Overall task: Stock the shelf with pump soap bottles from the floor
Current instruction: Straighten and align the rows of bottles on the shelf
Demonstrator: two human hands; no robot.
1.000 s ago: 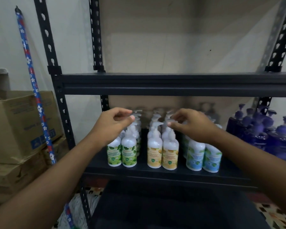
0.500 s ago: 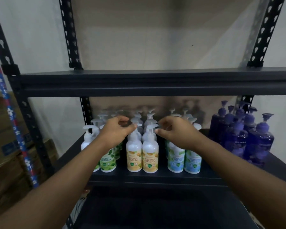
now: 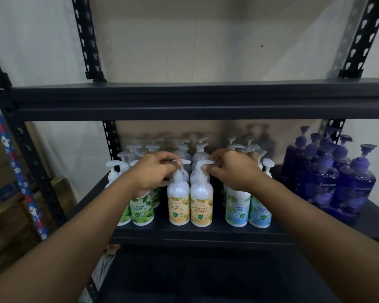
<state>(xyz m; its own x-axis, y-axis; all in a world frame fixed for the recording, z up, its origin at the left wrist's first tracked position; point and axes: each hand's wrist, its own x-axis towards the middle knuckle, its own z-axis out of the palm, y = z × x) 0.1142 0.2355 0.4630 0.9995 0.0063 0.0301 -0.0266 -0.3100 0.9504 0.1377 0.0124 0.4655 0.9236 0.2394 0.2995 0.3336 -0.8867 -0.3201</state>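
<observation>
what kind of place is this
Most likely a shop stockroom or storeroom: a dark slotted metal rack holds rows of pump soap bottles grouped by label colour, and cardboard boxes are stacked at the left.

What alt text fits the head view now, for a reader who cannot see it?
The left hand pinches the pump of the front-left yellow-label bottle and the right hand that of the front-right yellow-label bottle, on a dark metal shelf. Green-label bottles stand left of them, blue-label bottles and purple bottles to the right.
</observation>
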